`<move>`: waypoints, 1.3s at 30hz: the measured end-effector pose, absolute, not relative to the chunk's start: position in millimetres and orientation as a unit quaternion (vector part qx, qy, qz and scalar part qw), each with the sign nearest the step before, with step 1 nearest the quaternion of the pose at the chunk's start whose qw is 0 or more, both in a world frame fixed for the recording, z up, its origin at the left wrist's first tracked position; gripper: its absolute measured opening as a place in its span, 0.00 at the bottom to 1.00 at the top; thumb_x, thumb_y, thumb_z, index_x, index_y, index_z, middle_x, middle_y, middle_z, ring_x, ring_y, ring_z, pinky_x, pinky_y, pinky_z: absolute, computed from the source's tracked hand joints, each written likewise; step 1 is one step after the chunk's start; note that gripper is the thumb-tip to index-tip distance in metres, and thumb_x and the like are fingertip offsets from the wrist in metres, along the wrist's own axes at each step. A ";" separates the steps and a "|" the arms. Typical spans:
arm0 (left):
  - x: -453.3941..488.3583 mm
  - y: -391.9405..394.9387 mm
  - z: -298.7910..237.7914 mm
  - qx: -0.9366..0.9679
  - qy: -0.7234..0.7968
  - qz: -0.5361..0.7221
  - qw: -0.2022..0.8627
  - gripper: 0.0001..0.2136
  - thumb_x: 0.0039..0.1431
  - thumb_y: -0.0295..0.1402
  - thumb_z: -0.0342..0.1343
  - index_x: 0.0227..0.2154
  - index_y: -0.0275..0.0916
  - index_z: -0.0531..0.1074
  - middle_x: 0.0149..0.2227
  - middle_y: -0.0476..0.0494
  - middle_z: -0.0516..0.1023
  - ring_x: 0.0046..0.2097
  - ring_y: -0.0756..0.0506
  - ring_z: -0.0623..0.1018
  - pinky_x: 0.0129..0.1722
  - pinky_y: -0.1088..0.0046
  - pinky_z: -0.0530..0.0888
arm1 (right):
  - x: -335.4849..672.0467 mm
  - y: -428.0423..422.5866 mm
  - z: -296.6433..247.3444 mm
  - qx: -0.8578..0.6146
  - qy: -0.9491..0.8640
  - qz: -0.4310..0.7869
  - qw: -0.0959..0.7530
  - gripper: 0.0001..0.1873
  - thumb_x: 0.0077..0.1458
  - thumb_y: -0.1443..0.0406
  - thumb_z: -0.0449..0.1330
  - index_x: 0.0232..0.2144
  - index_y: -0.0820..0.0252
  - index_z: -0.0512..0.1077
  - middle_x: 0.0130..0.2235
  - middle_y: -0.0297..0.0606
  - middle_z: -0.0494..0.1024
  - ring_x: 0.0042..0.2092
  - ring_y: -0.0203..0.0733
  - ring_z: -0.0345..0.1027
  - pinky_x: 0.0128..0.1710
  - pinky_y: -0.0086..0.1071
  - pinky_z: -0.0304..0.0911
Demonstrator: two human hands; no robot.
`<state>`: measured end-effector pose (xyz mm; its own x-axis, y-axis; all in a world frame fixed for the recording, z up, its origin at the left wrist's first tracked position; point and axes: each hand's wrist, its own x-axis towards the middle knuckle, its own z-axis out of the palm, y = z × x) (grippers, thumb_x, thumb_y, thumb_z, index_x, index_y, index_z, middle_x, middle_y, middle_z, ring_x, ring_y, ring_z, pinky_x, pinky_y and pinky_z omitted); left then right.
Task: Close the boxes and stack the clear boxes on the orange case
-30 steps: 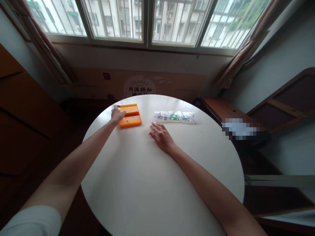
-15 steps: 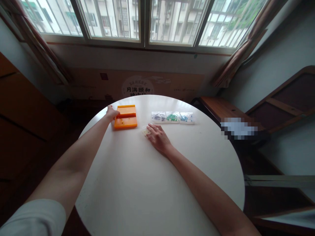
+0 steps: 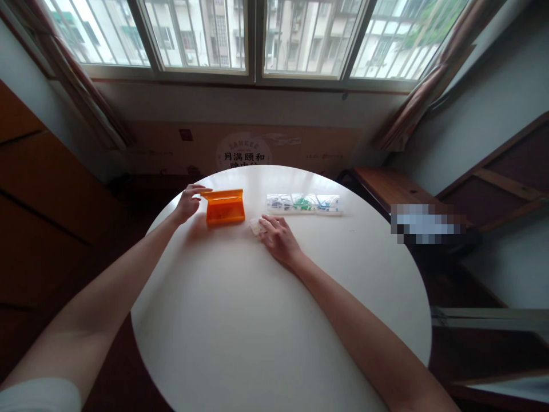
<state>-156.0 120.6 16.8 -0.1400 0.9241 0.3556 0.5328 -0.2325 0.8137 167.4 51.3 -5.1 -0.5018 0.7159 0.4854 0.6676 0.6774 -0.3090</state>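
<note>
Orange plate (image 3: 225, 209) is standing tilted on the white table (image 3: 257, 320), far side; left hand (image 3: 187, 201) is pinching its left end; right hand (image 3: 278, 239) is lying flat, open, fingertips touching 1 pale piece (image 3: 254, 226).

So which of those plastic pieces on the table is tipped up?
The orange board, tilted up by the left hand; the clear box lies flat.
</note>
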 end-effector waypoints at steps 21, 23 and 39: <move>-109.7 49.8 -2.6 0.821 0.520 0.236 0.020 0.23 0.59 0.41 0.47 0.57 0.45 0.62 0.60 0.44 0.62 0.62 0.40 0.59 0.61 0.59 0.52 | 192.1 136.1 25.4 -0.409 -0.877 -0.016 0.253 0.29 0.48 0.58 0.64 0.51 0.64 0.67 0.48 0.49 0.67 0.49 0.52 0.61 0.49 0.45 0.60; -108.9 49.2 -2.0 0.817 0.527 0.234 0.014 0.23 0.60 0.41 0.46 0.57 0.44 0.63 0.60 0.44 0.62 0.62 0.41 0.59 0.61 0.59 0.52 | 193.3 159.9 32.6 -0.436 -0.865 -0.005 0.246 0.28 0.48 0.59 0.64 0.51 0.65 0.67 0.48 0.50 0.67 0.49 0.52 0.62 0.49 0.44 0.60; -106.2 50.1 -5.4 0.814 0.520 0.257 -0.020 0.21 0.60 0.38 0.46 0.56 0.44 0.64 0.59 0.45 0.65 0.61 0.42 0.62 0.60 0.58 0.56 | 188.9 213.9 55.5 -0.445 -0.877 0.178 0.033 0.40 0.33 0.63 0.70 0.52 0.60 0.64 0.51 0.46 0.70 0.51 0.53 0.65 0.52 0.41 0.62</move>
<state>-106.2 50.1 -5.4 0.3268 0.8369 0.4391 0.8578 -0.4576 0.2338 188.9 213.9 55.5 -0.6026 0.7917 -0.1002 0.7680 0.5413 -0.3422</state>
